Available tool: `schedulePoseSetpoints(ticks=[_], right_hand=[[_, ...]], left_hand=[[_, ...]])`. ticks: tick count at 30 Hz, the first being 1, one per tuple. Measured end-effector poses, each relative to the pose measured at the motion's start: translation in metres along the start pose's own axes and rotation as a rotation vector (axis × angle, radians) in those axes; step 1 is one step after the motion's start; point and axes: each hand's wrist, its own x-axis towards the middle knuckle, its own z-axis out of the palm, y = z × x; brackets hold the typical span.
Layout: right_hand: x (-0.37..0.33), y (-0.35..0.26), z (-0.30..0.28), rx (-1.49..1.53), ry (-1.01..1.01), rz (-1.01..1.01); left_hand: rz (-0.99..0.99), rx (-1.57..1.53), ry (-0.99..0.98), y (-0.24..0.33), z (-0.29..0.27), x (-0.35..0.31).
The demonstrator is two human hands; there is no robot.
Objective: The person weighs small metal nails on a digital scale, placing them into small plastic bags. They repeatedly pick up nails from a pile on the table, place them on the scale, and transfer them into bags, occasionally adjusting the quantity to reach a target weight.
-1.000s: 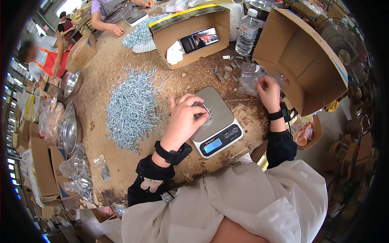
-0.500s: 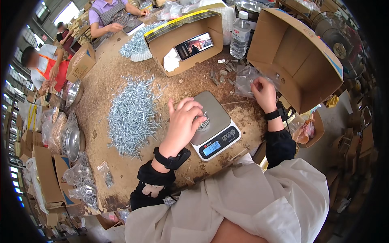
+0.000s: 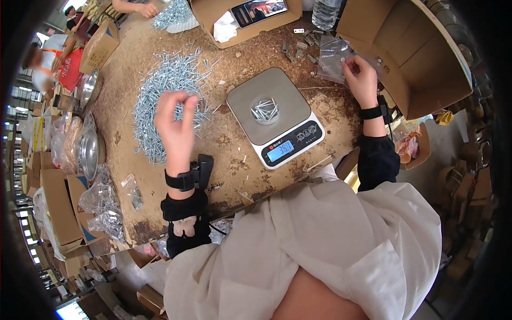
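A heap of silver screws (image 3: 173, 80) lies on the table at the left. My left hand (image 3: 175, 125) hangs over its near right side, thumb apart from the bent fingers, with nothing seen in it. On the plate of a digital scale (image 3: 250, 88) stands a small clear round dish with several screws (image 3: 265, 110) in it. The scale's display is lit blue. To the right of the scale, the fingers of my right hand (image 3: 362, 80) pinch the edge of a clear plastic bag (image 3: 332, 60) on the table.
An open cardboard box (image 3: 410, 58) stands at the right, beside a water bottle (image 3: 325, 13). Another box (image 3: 256, 33) holds a phone (image 3: 260, 12). Small metal pieces (image 3: 301, 47) lie near the bag. Steel bowls (image 3: 90, 146) line the left edge; co-workers sit farther off.
My left hand has gone from the dish on the scale leftward to the screw heap. My right hand stays at the plastic bag. The whole view has tilted down.
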Motion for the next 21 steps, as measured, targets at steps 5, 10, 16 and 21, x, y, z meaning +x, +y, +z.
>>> schedulePoseSetpoints(ticks=[5,10,16,21], right_hand=[[0.0,-0.003,0.001,-0.003,-0.018,0.01],[0.001,0.001,0.001,0.074,0.026,0.031],[0.001,-0.001,0.0,0.039,-0.003,0.029],[0.001,-0.001,0.0,0.047,-0.005,0.031]], left_hand=[[-0.162,0.357,0.001,-0.063,-0.03,-0.012],[-0.133,0.51,0.014,-0.066,-0.029,-0.014],[-0.102,0.734,-0.068,-0.057,-0.023,-0.02],[-0.156,0.839,-0.249,-0.047,-0.021,-0.016]])
